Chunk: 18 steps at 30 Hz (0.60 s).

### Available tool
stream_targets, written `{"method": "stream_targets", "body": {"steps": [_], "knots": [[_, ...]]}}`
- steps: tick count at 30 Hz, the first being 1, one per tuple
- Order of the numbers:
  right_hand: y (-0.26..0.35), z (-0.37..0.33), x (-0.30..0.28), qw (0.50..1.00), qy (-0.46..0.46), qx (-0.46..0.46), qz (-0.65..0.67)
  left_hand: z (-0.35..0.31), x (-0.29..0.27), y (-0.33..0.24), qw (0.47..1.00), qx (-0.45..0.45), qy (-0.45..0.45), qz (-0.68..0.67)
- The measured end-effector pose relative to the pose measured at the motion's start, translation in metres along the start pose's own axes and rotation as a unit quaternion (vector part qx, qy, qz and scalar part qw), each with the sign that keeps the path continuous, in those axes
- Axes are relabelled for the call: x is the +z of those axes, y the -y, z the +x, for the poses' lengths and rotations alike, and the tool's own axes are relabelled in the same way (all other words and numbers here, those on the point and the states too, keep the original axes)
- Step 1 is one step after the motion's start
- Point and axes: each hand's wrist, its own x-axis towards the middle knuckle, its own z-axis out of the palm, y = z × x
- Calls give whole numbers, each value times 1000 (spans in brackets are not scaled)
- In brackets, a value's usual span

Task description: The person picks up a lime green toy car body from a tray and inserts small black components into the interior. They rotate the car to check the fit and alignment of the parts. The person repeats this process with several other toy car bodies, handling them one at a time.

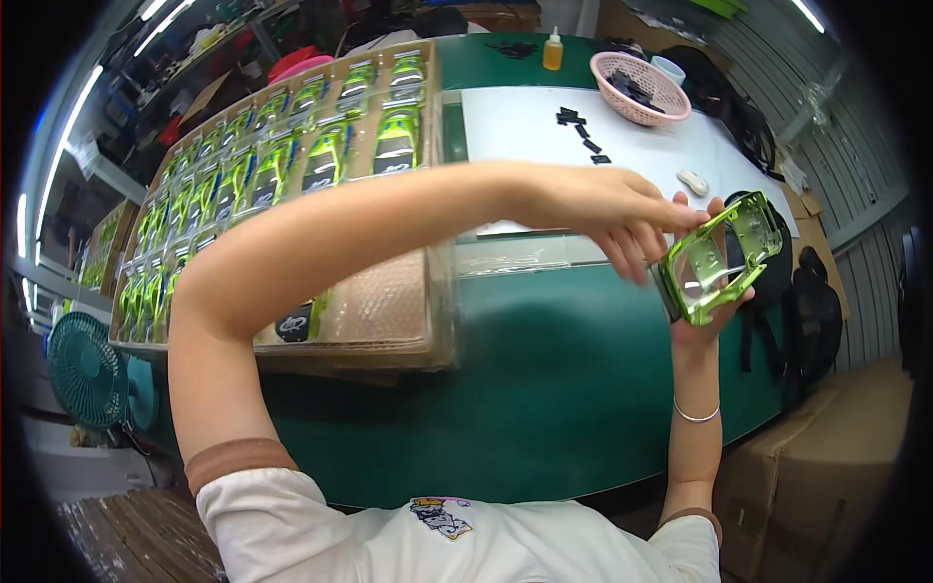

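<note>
A shiny green plastic frame-like shell [760,233] with a large opening is held up at the right, above the green table. My right hand [696,328] grips it from below and behind, with some fingers hidden by the shell. Reaching across from the left, my left hand [593,202] is at the shell's upper left edge. Its index finger appears to touch the rim, while the other fingers hang loosely apart. A dark part shows along the shell's lower left side, too small to make out.
At left, a large cardboard tray [389,347] holds rows of green-and-black parts in clear plastic. Short black pieces [590,146] lie on a white board [515,117]. Beyond are a pink basket [637,114] of black parts and a yellow bottle [553,52]. A green fan [87,369] stands left.
</note>
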Motion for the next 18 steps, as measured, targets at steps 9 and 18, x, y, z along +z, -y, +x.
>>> {"method": "stream_targets", "body": {"steps": [9, 18], "knots": [[-23, -51, -38, 981, -153, 82, -85, 31, -88, 93, 731, -344, -59, 587], [-31, -54, -25, 972, -176, 89, -124, 18, -79, 84, 749, -316, -182, 553]]}}
